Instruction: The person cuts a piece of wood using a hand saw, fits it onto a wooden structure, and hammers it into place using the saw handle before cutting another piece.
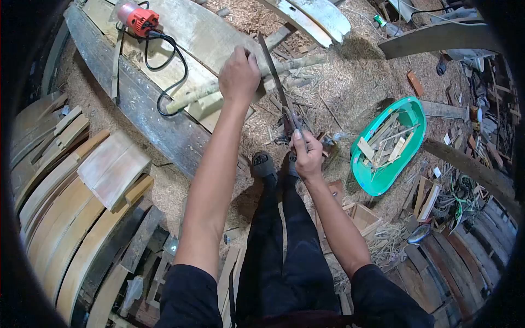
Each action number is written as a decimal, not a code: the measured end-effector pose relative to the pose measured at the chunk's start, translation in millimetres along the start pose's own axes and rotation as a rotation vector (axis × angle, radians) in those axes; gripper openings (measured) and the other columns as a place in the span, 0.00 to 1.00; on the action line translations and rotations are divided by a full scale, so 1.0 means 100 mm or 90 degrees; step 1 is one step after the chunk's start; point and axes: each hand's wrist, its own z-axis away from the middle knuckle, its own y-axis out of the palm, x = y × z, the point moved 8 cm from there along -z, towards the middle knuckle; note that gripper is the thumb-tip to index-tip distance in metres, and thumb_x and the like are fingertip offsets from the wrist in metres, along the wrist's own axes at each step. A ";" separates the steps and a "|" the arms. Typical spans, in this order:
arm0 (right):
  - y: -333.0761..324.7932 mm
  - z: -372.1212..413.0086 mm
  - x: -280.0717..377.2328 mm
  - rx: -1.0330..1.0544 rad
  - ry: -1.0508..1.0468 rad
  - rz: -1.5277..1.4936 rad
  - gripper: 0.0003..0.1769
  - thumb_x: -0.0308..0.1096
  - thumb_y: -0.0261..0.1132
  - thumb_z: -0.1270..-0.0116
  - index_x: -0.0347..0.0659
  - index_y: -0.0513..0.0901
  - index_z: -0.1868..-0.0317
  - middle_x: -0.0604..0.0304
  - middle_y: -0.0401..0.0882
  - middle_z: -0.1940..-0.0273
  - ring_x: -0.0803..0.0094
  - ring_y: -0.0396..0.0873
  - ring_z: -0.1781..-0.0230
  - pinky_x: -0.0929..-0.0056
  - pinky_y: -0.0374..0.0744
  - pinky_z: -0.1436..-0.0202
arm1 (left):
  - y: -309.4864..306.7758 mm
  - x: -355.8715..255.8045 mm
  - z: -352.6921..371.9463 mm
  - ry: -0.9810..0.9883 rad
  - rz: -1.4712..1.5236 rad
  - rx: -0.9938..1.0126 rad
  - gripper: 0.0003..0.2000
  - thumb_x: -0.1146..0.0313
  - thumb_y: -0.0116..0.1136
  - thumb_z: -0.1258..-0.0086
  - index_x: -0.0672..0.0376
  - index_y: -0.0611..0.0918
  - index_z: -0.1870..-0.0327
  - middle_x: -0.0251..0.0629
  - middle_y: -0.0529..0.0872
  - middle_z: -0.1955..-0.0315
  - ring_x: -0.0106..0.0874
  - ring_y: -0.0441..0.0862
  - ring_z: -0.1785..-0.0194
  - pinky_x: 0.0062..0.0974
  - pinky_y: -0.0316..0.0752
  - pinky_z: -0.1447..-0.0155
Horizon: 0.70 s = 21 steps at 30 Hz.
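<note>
My right hand [307, 154] is wrapped round the handle of a handsaw [277, 82]. Its long, narrow dark blade points away from me and crosses over a pale wooden pole [295, 63]. Farther left, my left hand [239, 75] is closed round the pole, with its fingers curled. The pole's near end lies over a wooden workbench [134, 117], beside a squared wood block [205, 105]. The pole's other end reaches out past the bench to the right, above the shavings.
A red power tool [139, 19] with a black cord [183, 60] lies on the bench. At right, a green tub [377, 186] holds wood scraps. Curved planks [76, 218] are stacked at left. Shavings cover the floor around my feet, and a curved board [437, 39] stands at upper right.
</note>
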 end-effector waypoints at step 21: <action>-0.03 -0.28 0.19 0.084 0.007 0.037 0.24 0.46 0.58 0.23 0.38 0.73 0.75 0.71 0.65 0.79 0.82 0.62 0.77 0.73 0.62 0.73 | 0.08 -0.10 0.12 -0.014 -0.034 0.009 0.09 0.63 0.51 0.25 0.60 0.74 0.57 0.52 0.87 0.68 0.53 0.86 0.63 0.48 0.79 0.59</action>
